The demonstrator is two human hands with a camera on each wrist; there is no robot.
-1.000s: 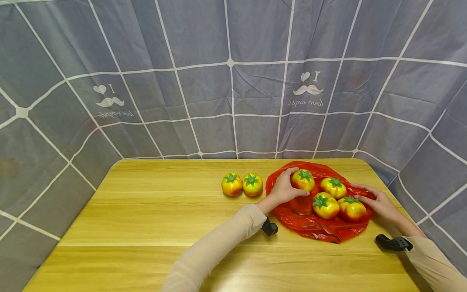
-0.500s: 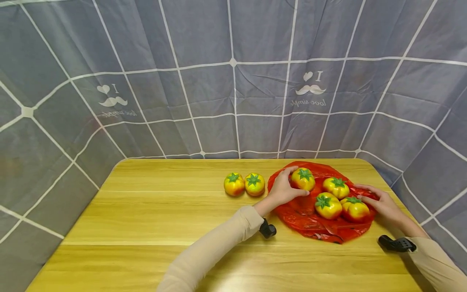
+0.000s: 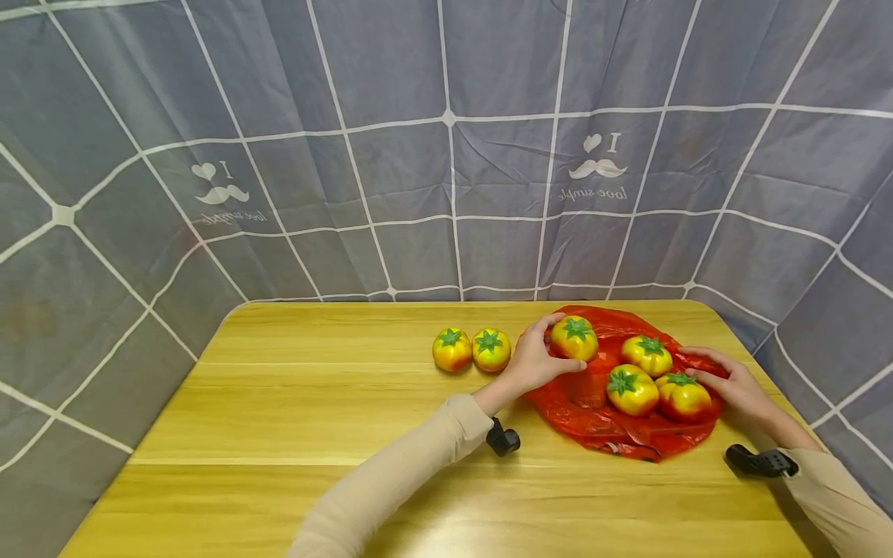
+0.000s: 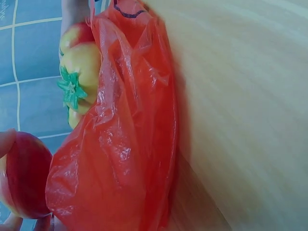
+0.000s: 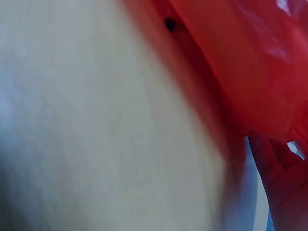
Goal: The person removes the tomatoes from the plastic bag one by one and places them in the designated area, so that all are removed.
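In the head view my left hand holds a yellow-red toy tomato with a green star-shaped top, thumb and fingers round its sides. It is over the left part of a red plastic bag. The left wrist view shows the red underside of this tomato between the fingers, beside the bag wall. My right hand grips the bag's right edge, its fingers close to the rightmost tomato. Two more tomatoes, a front one and a rear one, lie with it on the bag.
Left of the bag, two more tomatoes, one beside the other, stand on the wooden table. A grey curtain with white lines hangs behind the table and along its sides. Black wrist devices sit at both cuffs.
My left hand has moved a little left with its tomato, nearer to the pair on the table. The right hand stays at the bag's edge. The head view has shifted slightly.
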